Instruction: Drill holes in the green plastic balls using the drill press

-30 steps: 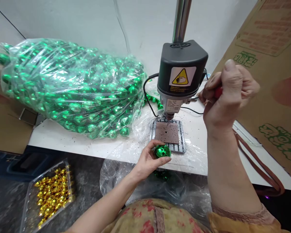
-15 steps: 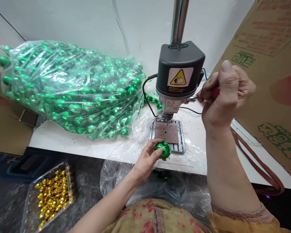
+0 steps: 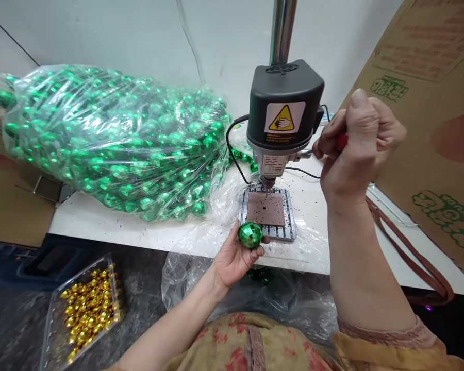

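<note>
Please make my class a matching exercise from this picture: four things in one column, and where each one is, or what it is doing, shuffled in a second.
Column one
1. Green ball
2. Gold balls
3. Right hand
4. Brown pad

Column two
A. Gripping the red handle
B. On the base plate under the drill
C. Held in the left hand
D. In the clear tray

Right pairs: 1-C, 2-D, 3-A, 4-B
</note>
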Available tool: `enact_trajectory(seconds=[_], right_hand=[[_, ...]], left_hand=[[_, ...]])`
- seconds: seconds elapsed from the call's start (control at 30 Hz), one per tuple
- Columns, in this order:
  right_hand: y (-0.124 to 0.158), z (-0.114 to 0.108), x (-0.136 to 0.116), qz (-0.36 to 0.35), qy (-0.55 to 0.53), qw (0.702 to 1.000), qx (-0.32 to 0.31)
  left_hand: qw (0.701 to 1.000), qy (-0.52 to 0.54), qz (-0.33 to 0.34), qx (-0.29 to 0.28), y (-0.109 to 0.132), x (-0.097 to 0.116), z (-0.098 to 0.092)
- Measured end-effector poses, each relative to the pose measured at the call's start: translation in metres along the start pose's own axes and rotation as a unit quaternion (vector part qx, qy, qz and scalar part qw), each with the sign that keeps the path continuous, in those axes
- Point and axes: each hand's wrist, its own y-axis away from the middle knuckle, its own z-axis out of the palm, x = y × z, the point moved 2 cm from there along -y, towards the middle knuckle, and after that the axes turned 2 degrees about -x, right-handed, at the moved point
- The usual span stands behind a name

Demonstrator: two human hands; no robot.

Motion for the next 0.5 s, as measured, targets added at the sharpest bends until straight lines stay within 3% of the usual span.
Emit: enact_trajectory(seconds=[0.2,0.33,0.4,0.5], right_hand=[[0.001,0.002,-0.001,-0.009,-0.008,1.000,-0.006],[0.000,0.003,0.002,-0.014,-0.023,1.000,0.001],[-0.002,0.003,0.003,-0.017,-0.018,1.000,0.008],[-0.003,0.004,0.002,-0.025,0.006,1.000,-0.002]], left_hand=[[0.999,-0.027,-0.004,-0.029,-0.005,-0.001,-0.008],[0.987,-0.121,0.039,-0.101,0.000,-0.013,-0.018],[0.954,-0.254,0.027,-0.160,0.002,-0.026,-0.028],[0.861,-0.473,0.019,-0.185,-0.007,-0.052,-0.059]])
